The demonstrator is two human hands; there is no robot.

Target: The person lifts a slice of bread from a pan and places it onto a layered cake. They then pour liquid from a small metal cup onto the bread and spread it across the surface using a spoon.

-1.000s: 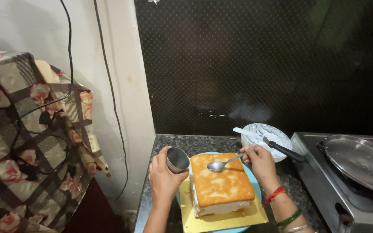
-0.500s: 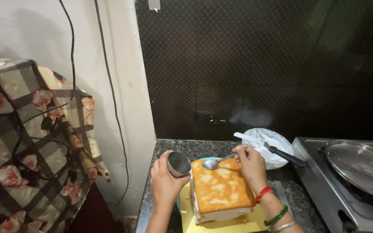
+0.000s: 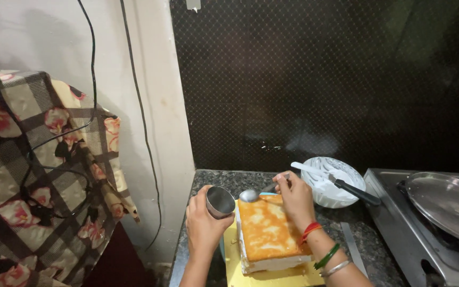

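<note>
The left hand [image 3: 204,226] is wrapped around a small steel cup [image 3: 220,201], tilted beside the sponge cake [image 3: 268,232] on its yellow board [image 3: 288,276]. The right hand [image 3: 295,197] pinches a spoon [image 3: 252,195], bowl at the cup's mouth; it looks like spooning liquid onto the cake, wanting a level carry.

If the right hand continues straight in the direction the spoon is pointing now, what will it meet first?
The right hand points its spoon leftward, so it would likely first meet the small steel cup held by the left hand. Height difference is unclear; the spoon bowl looks almost at the cup's rim.
</note>
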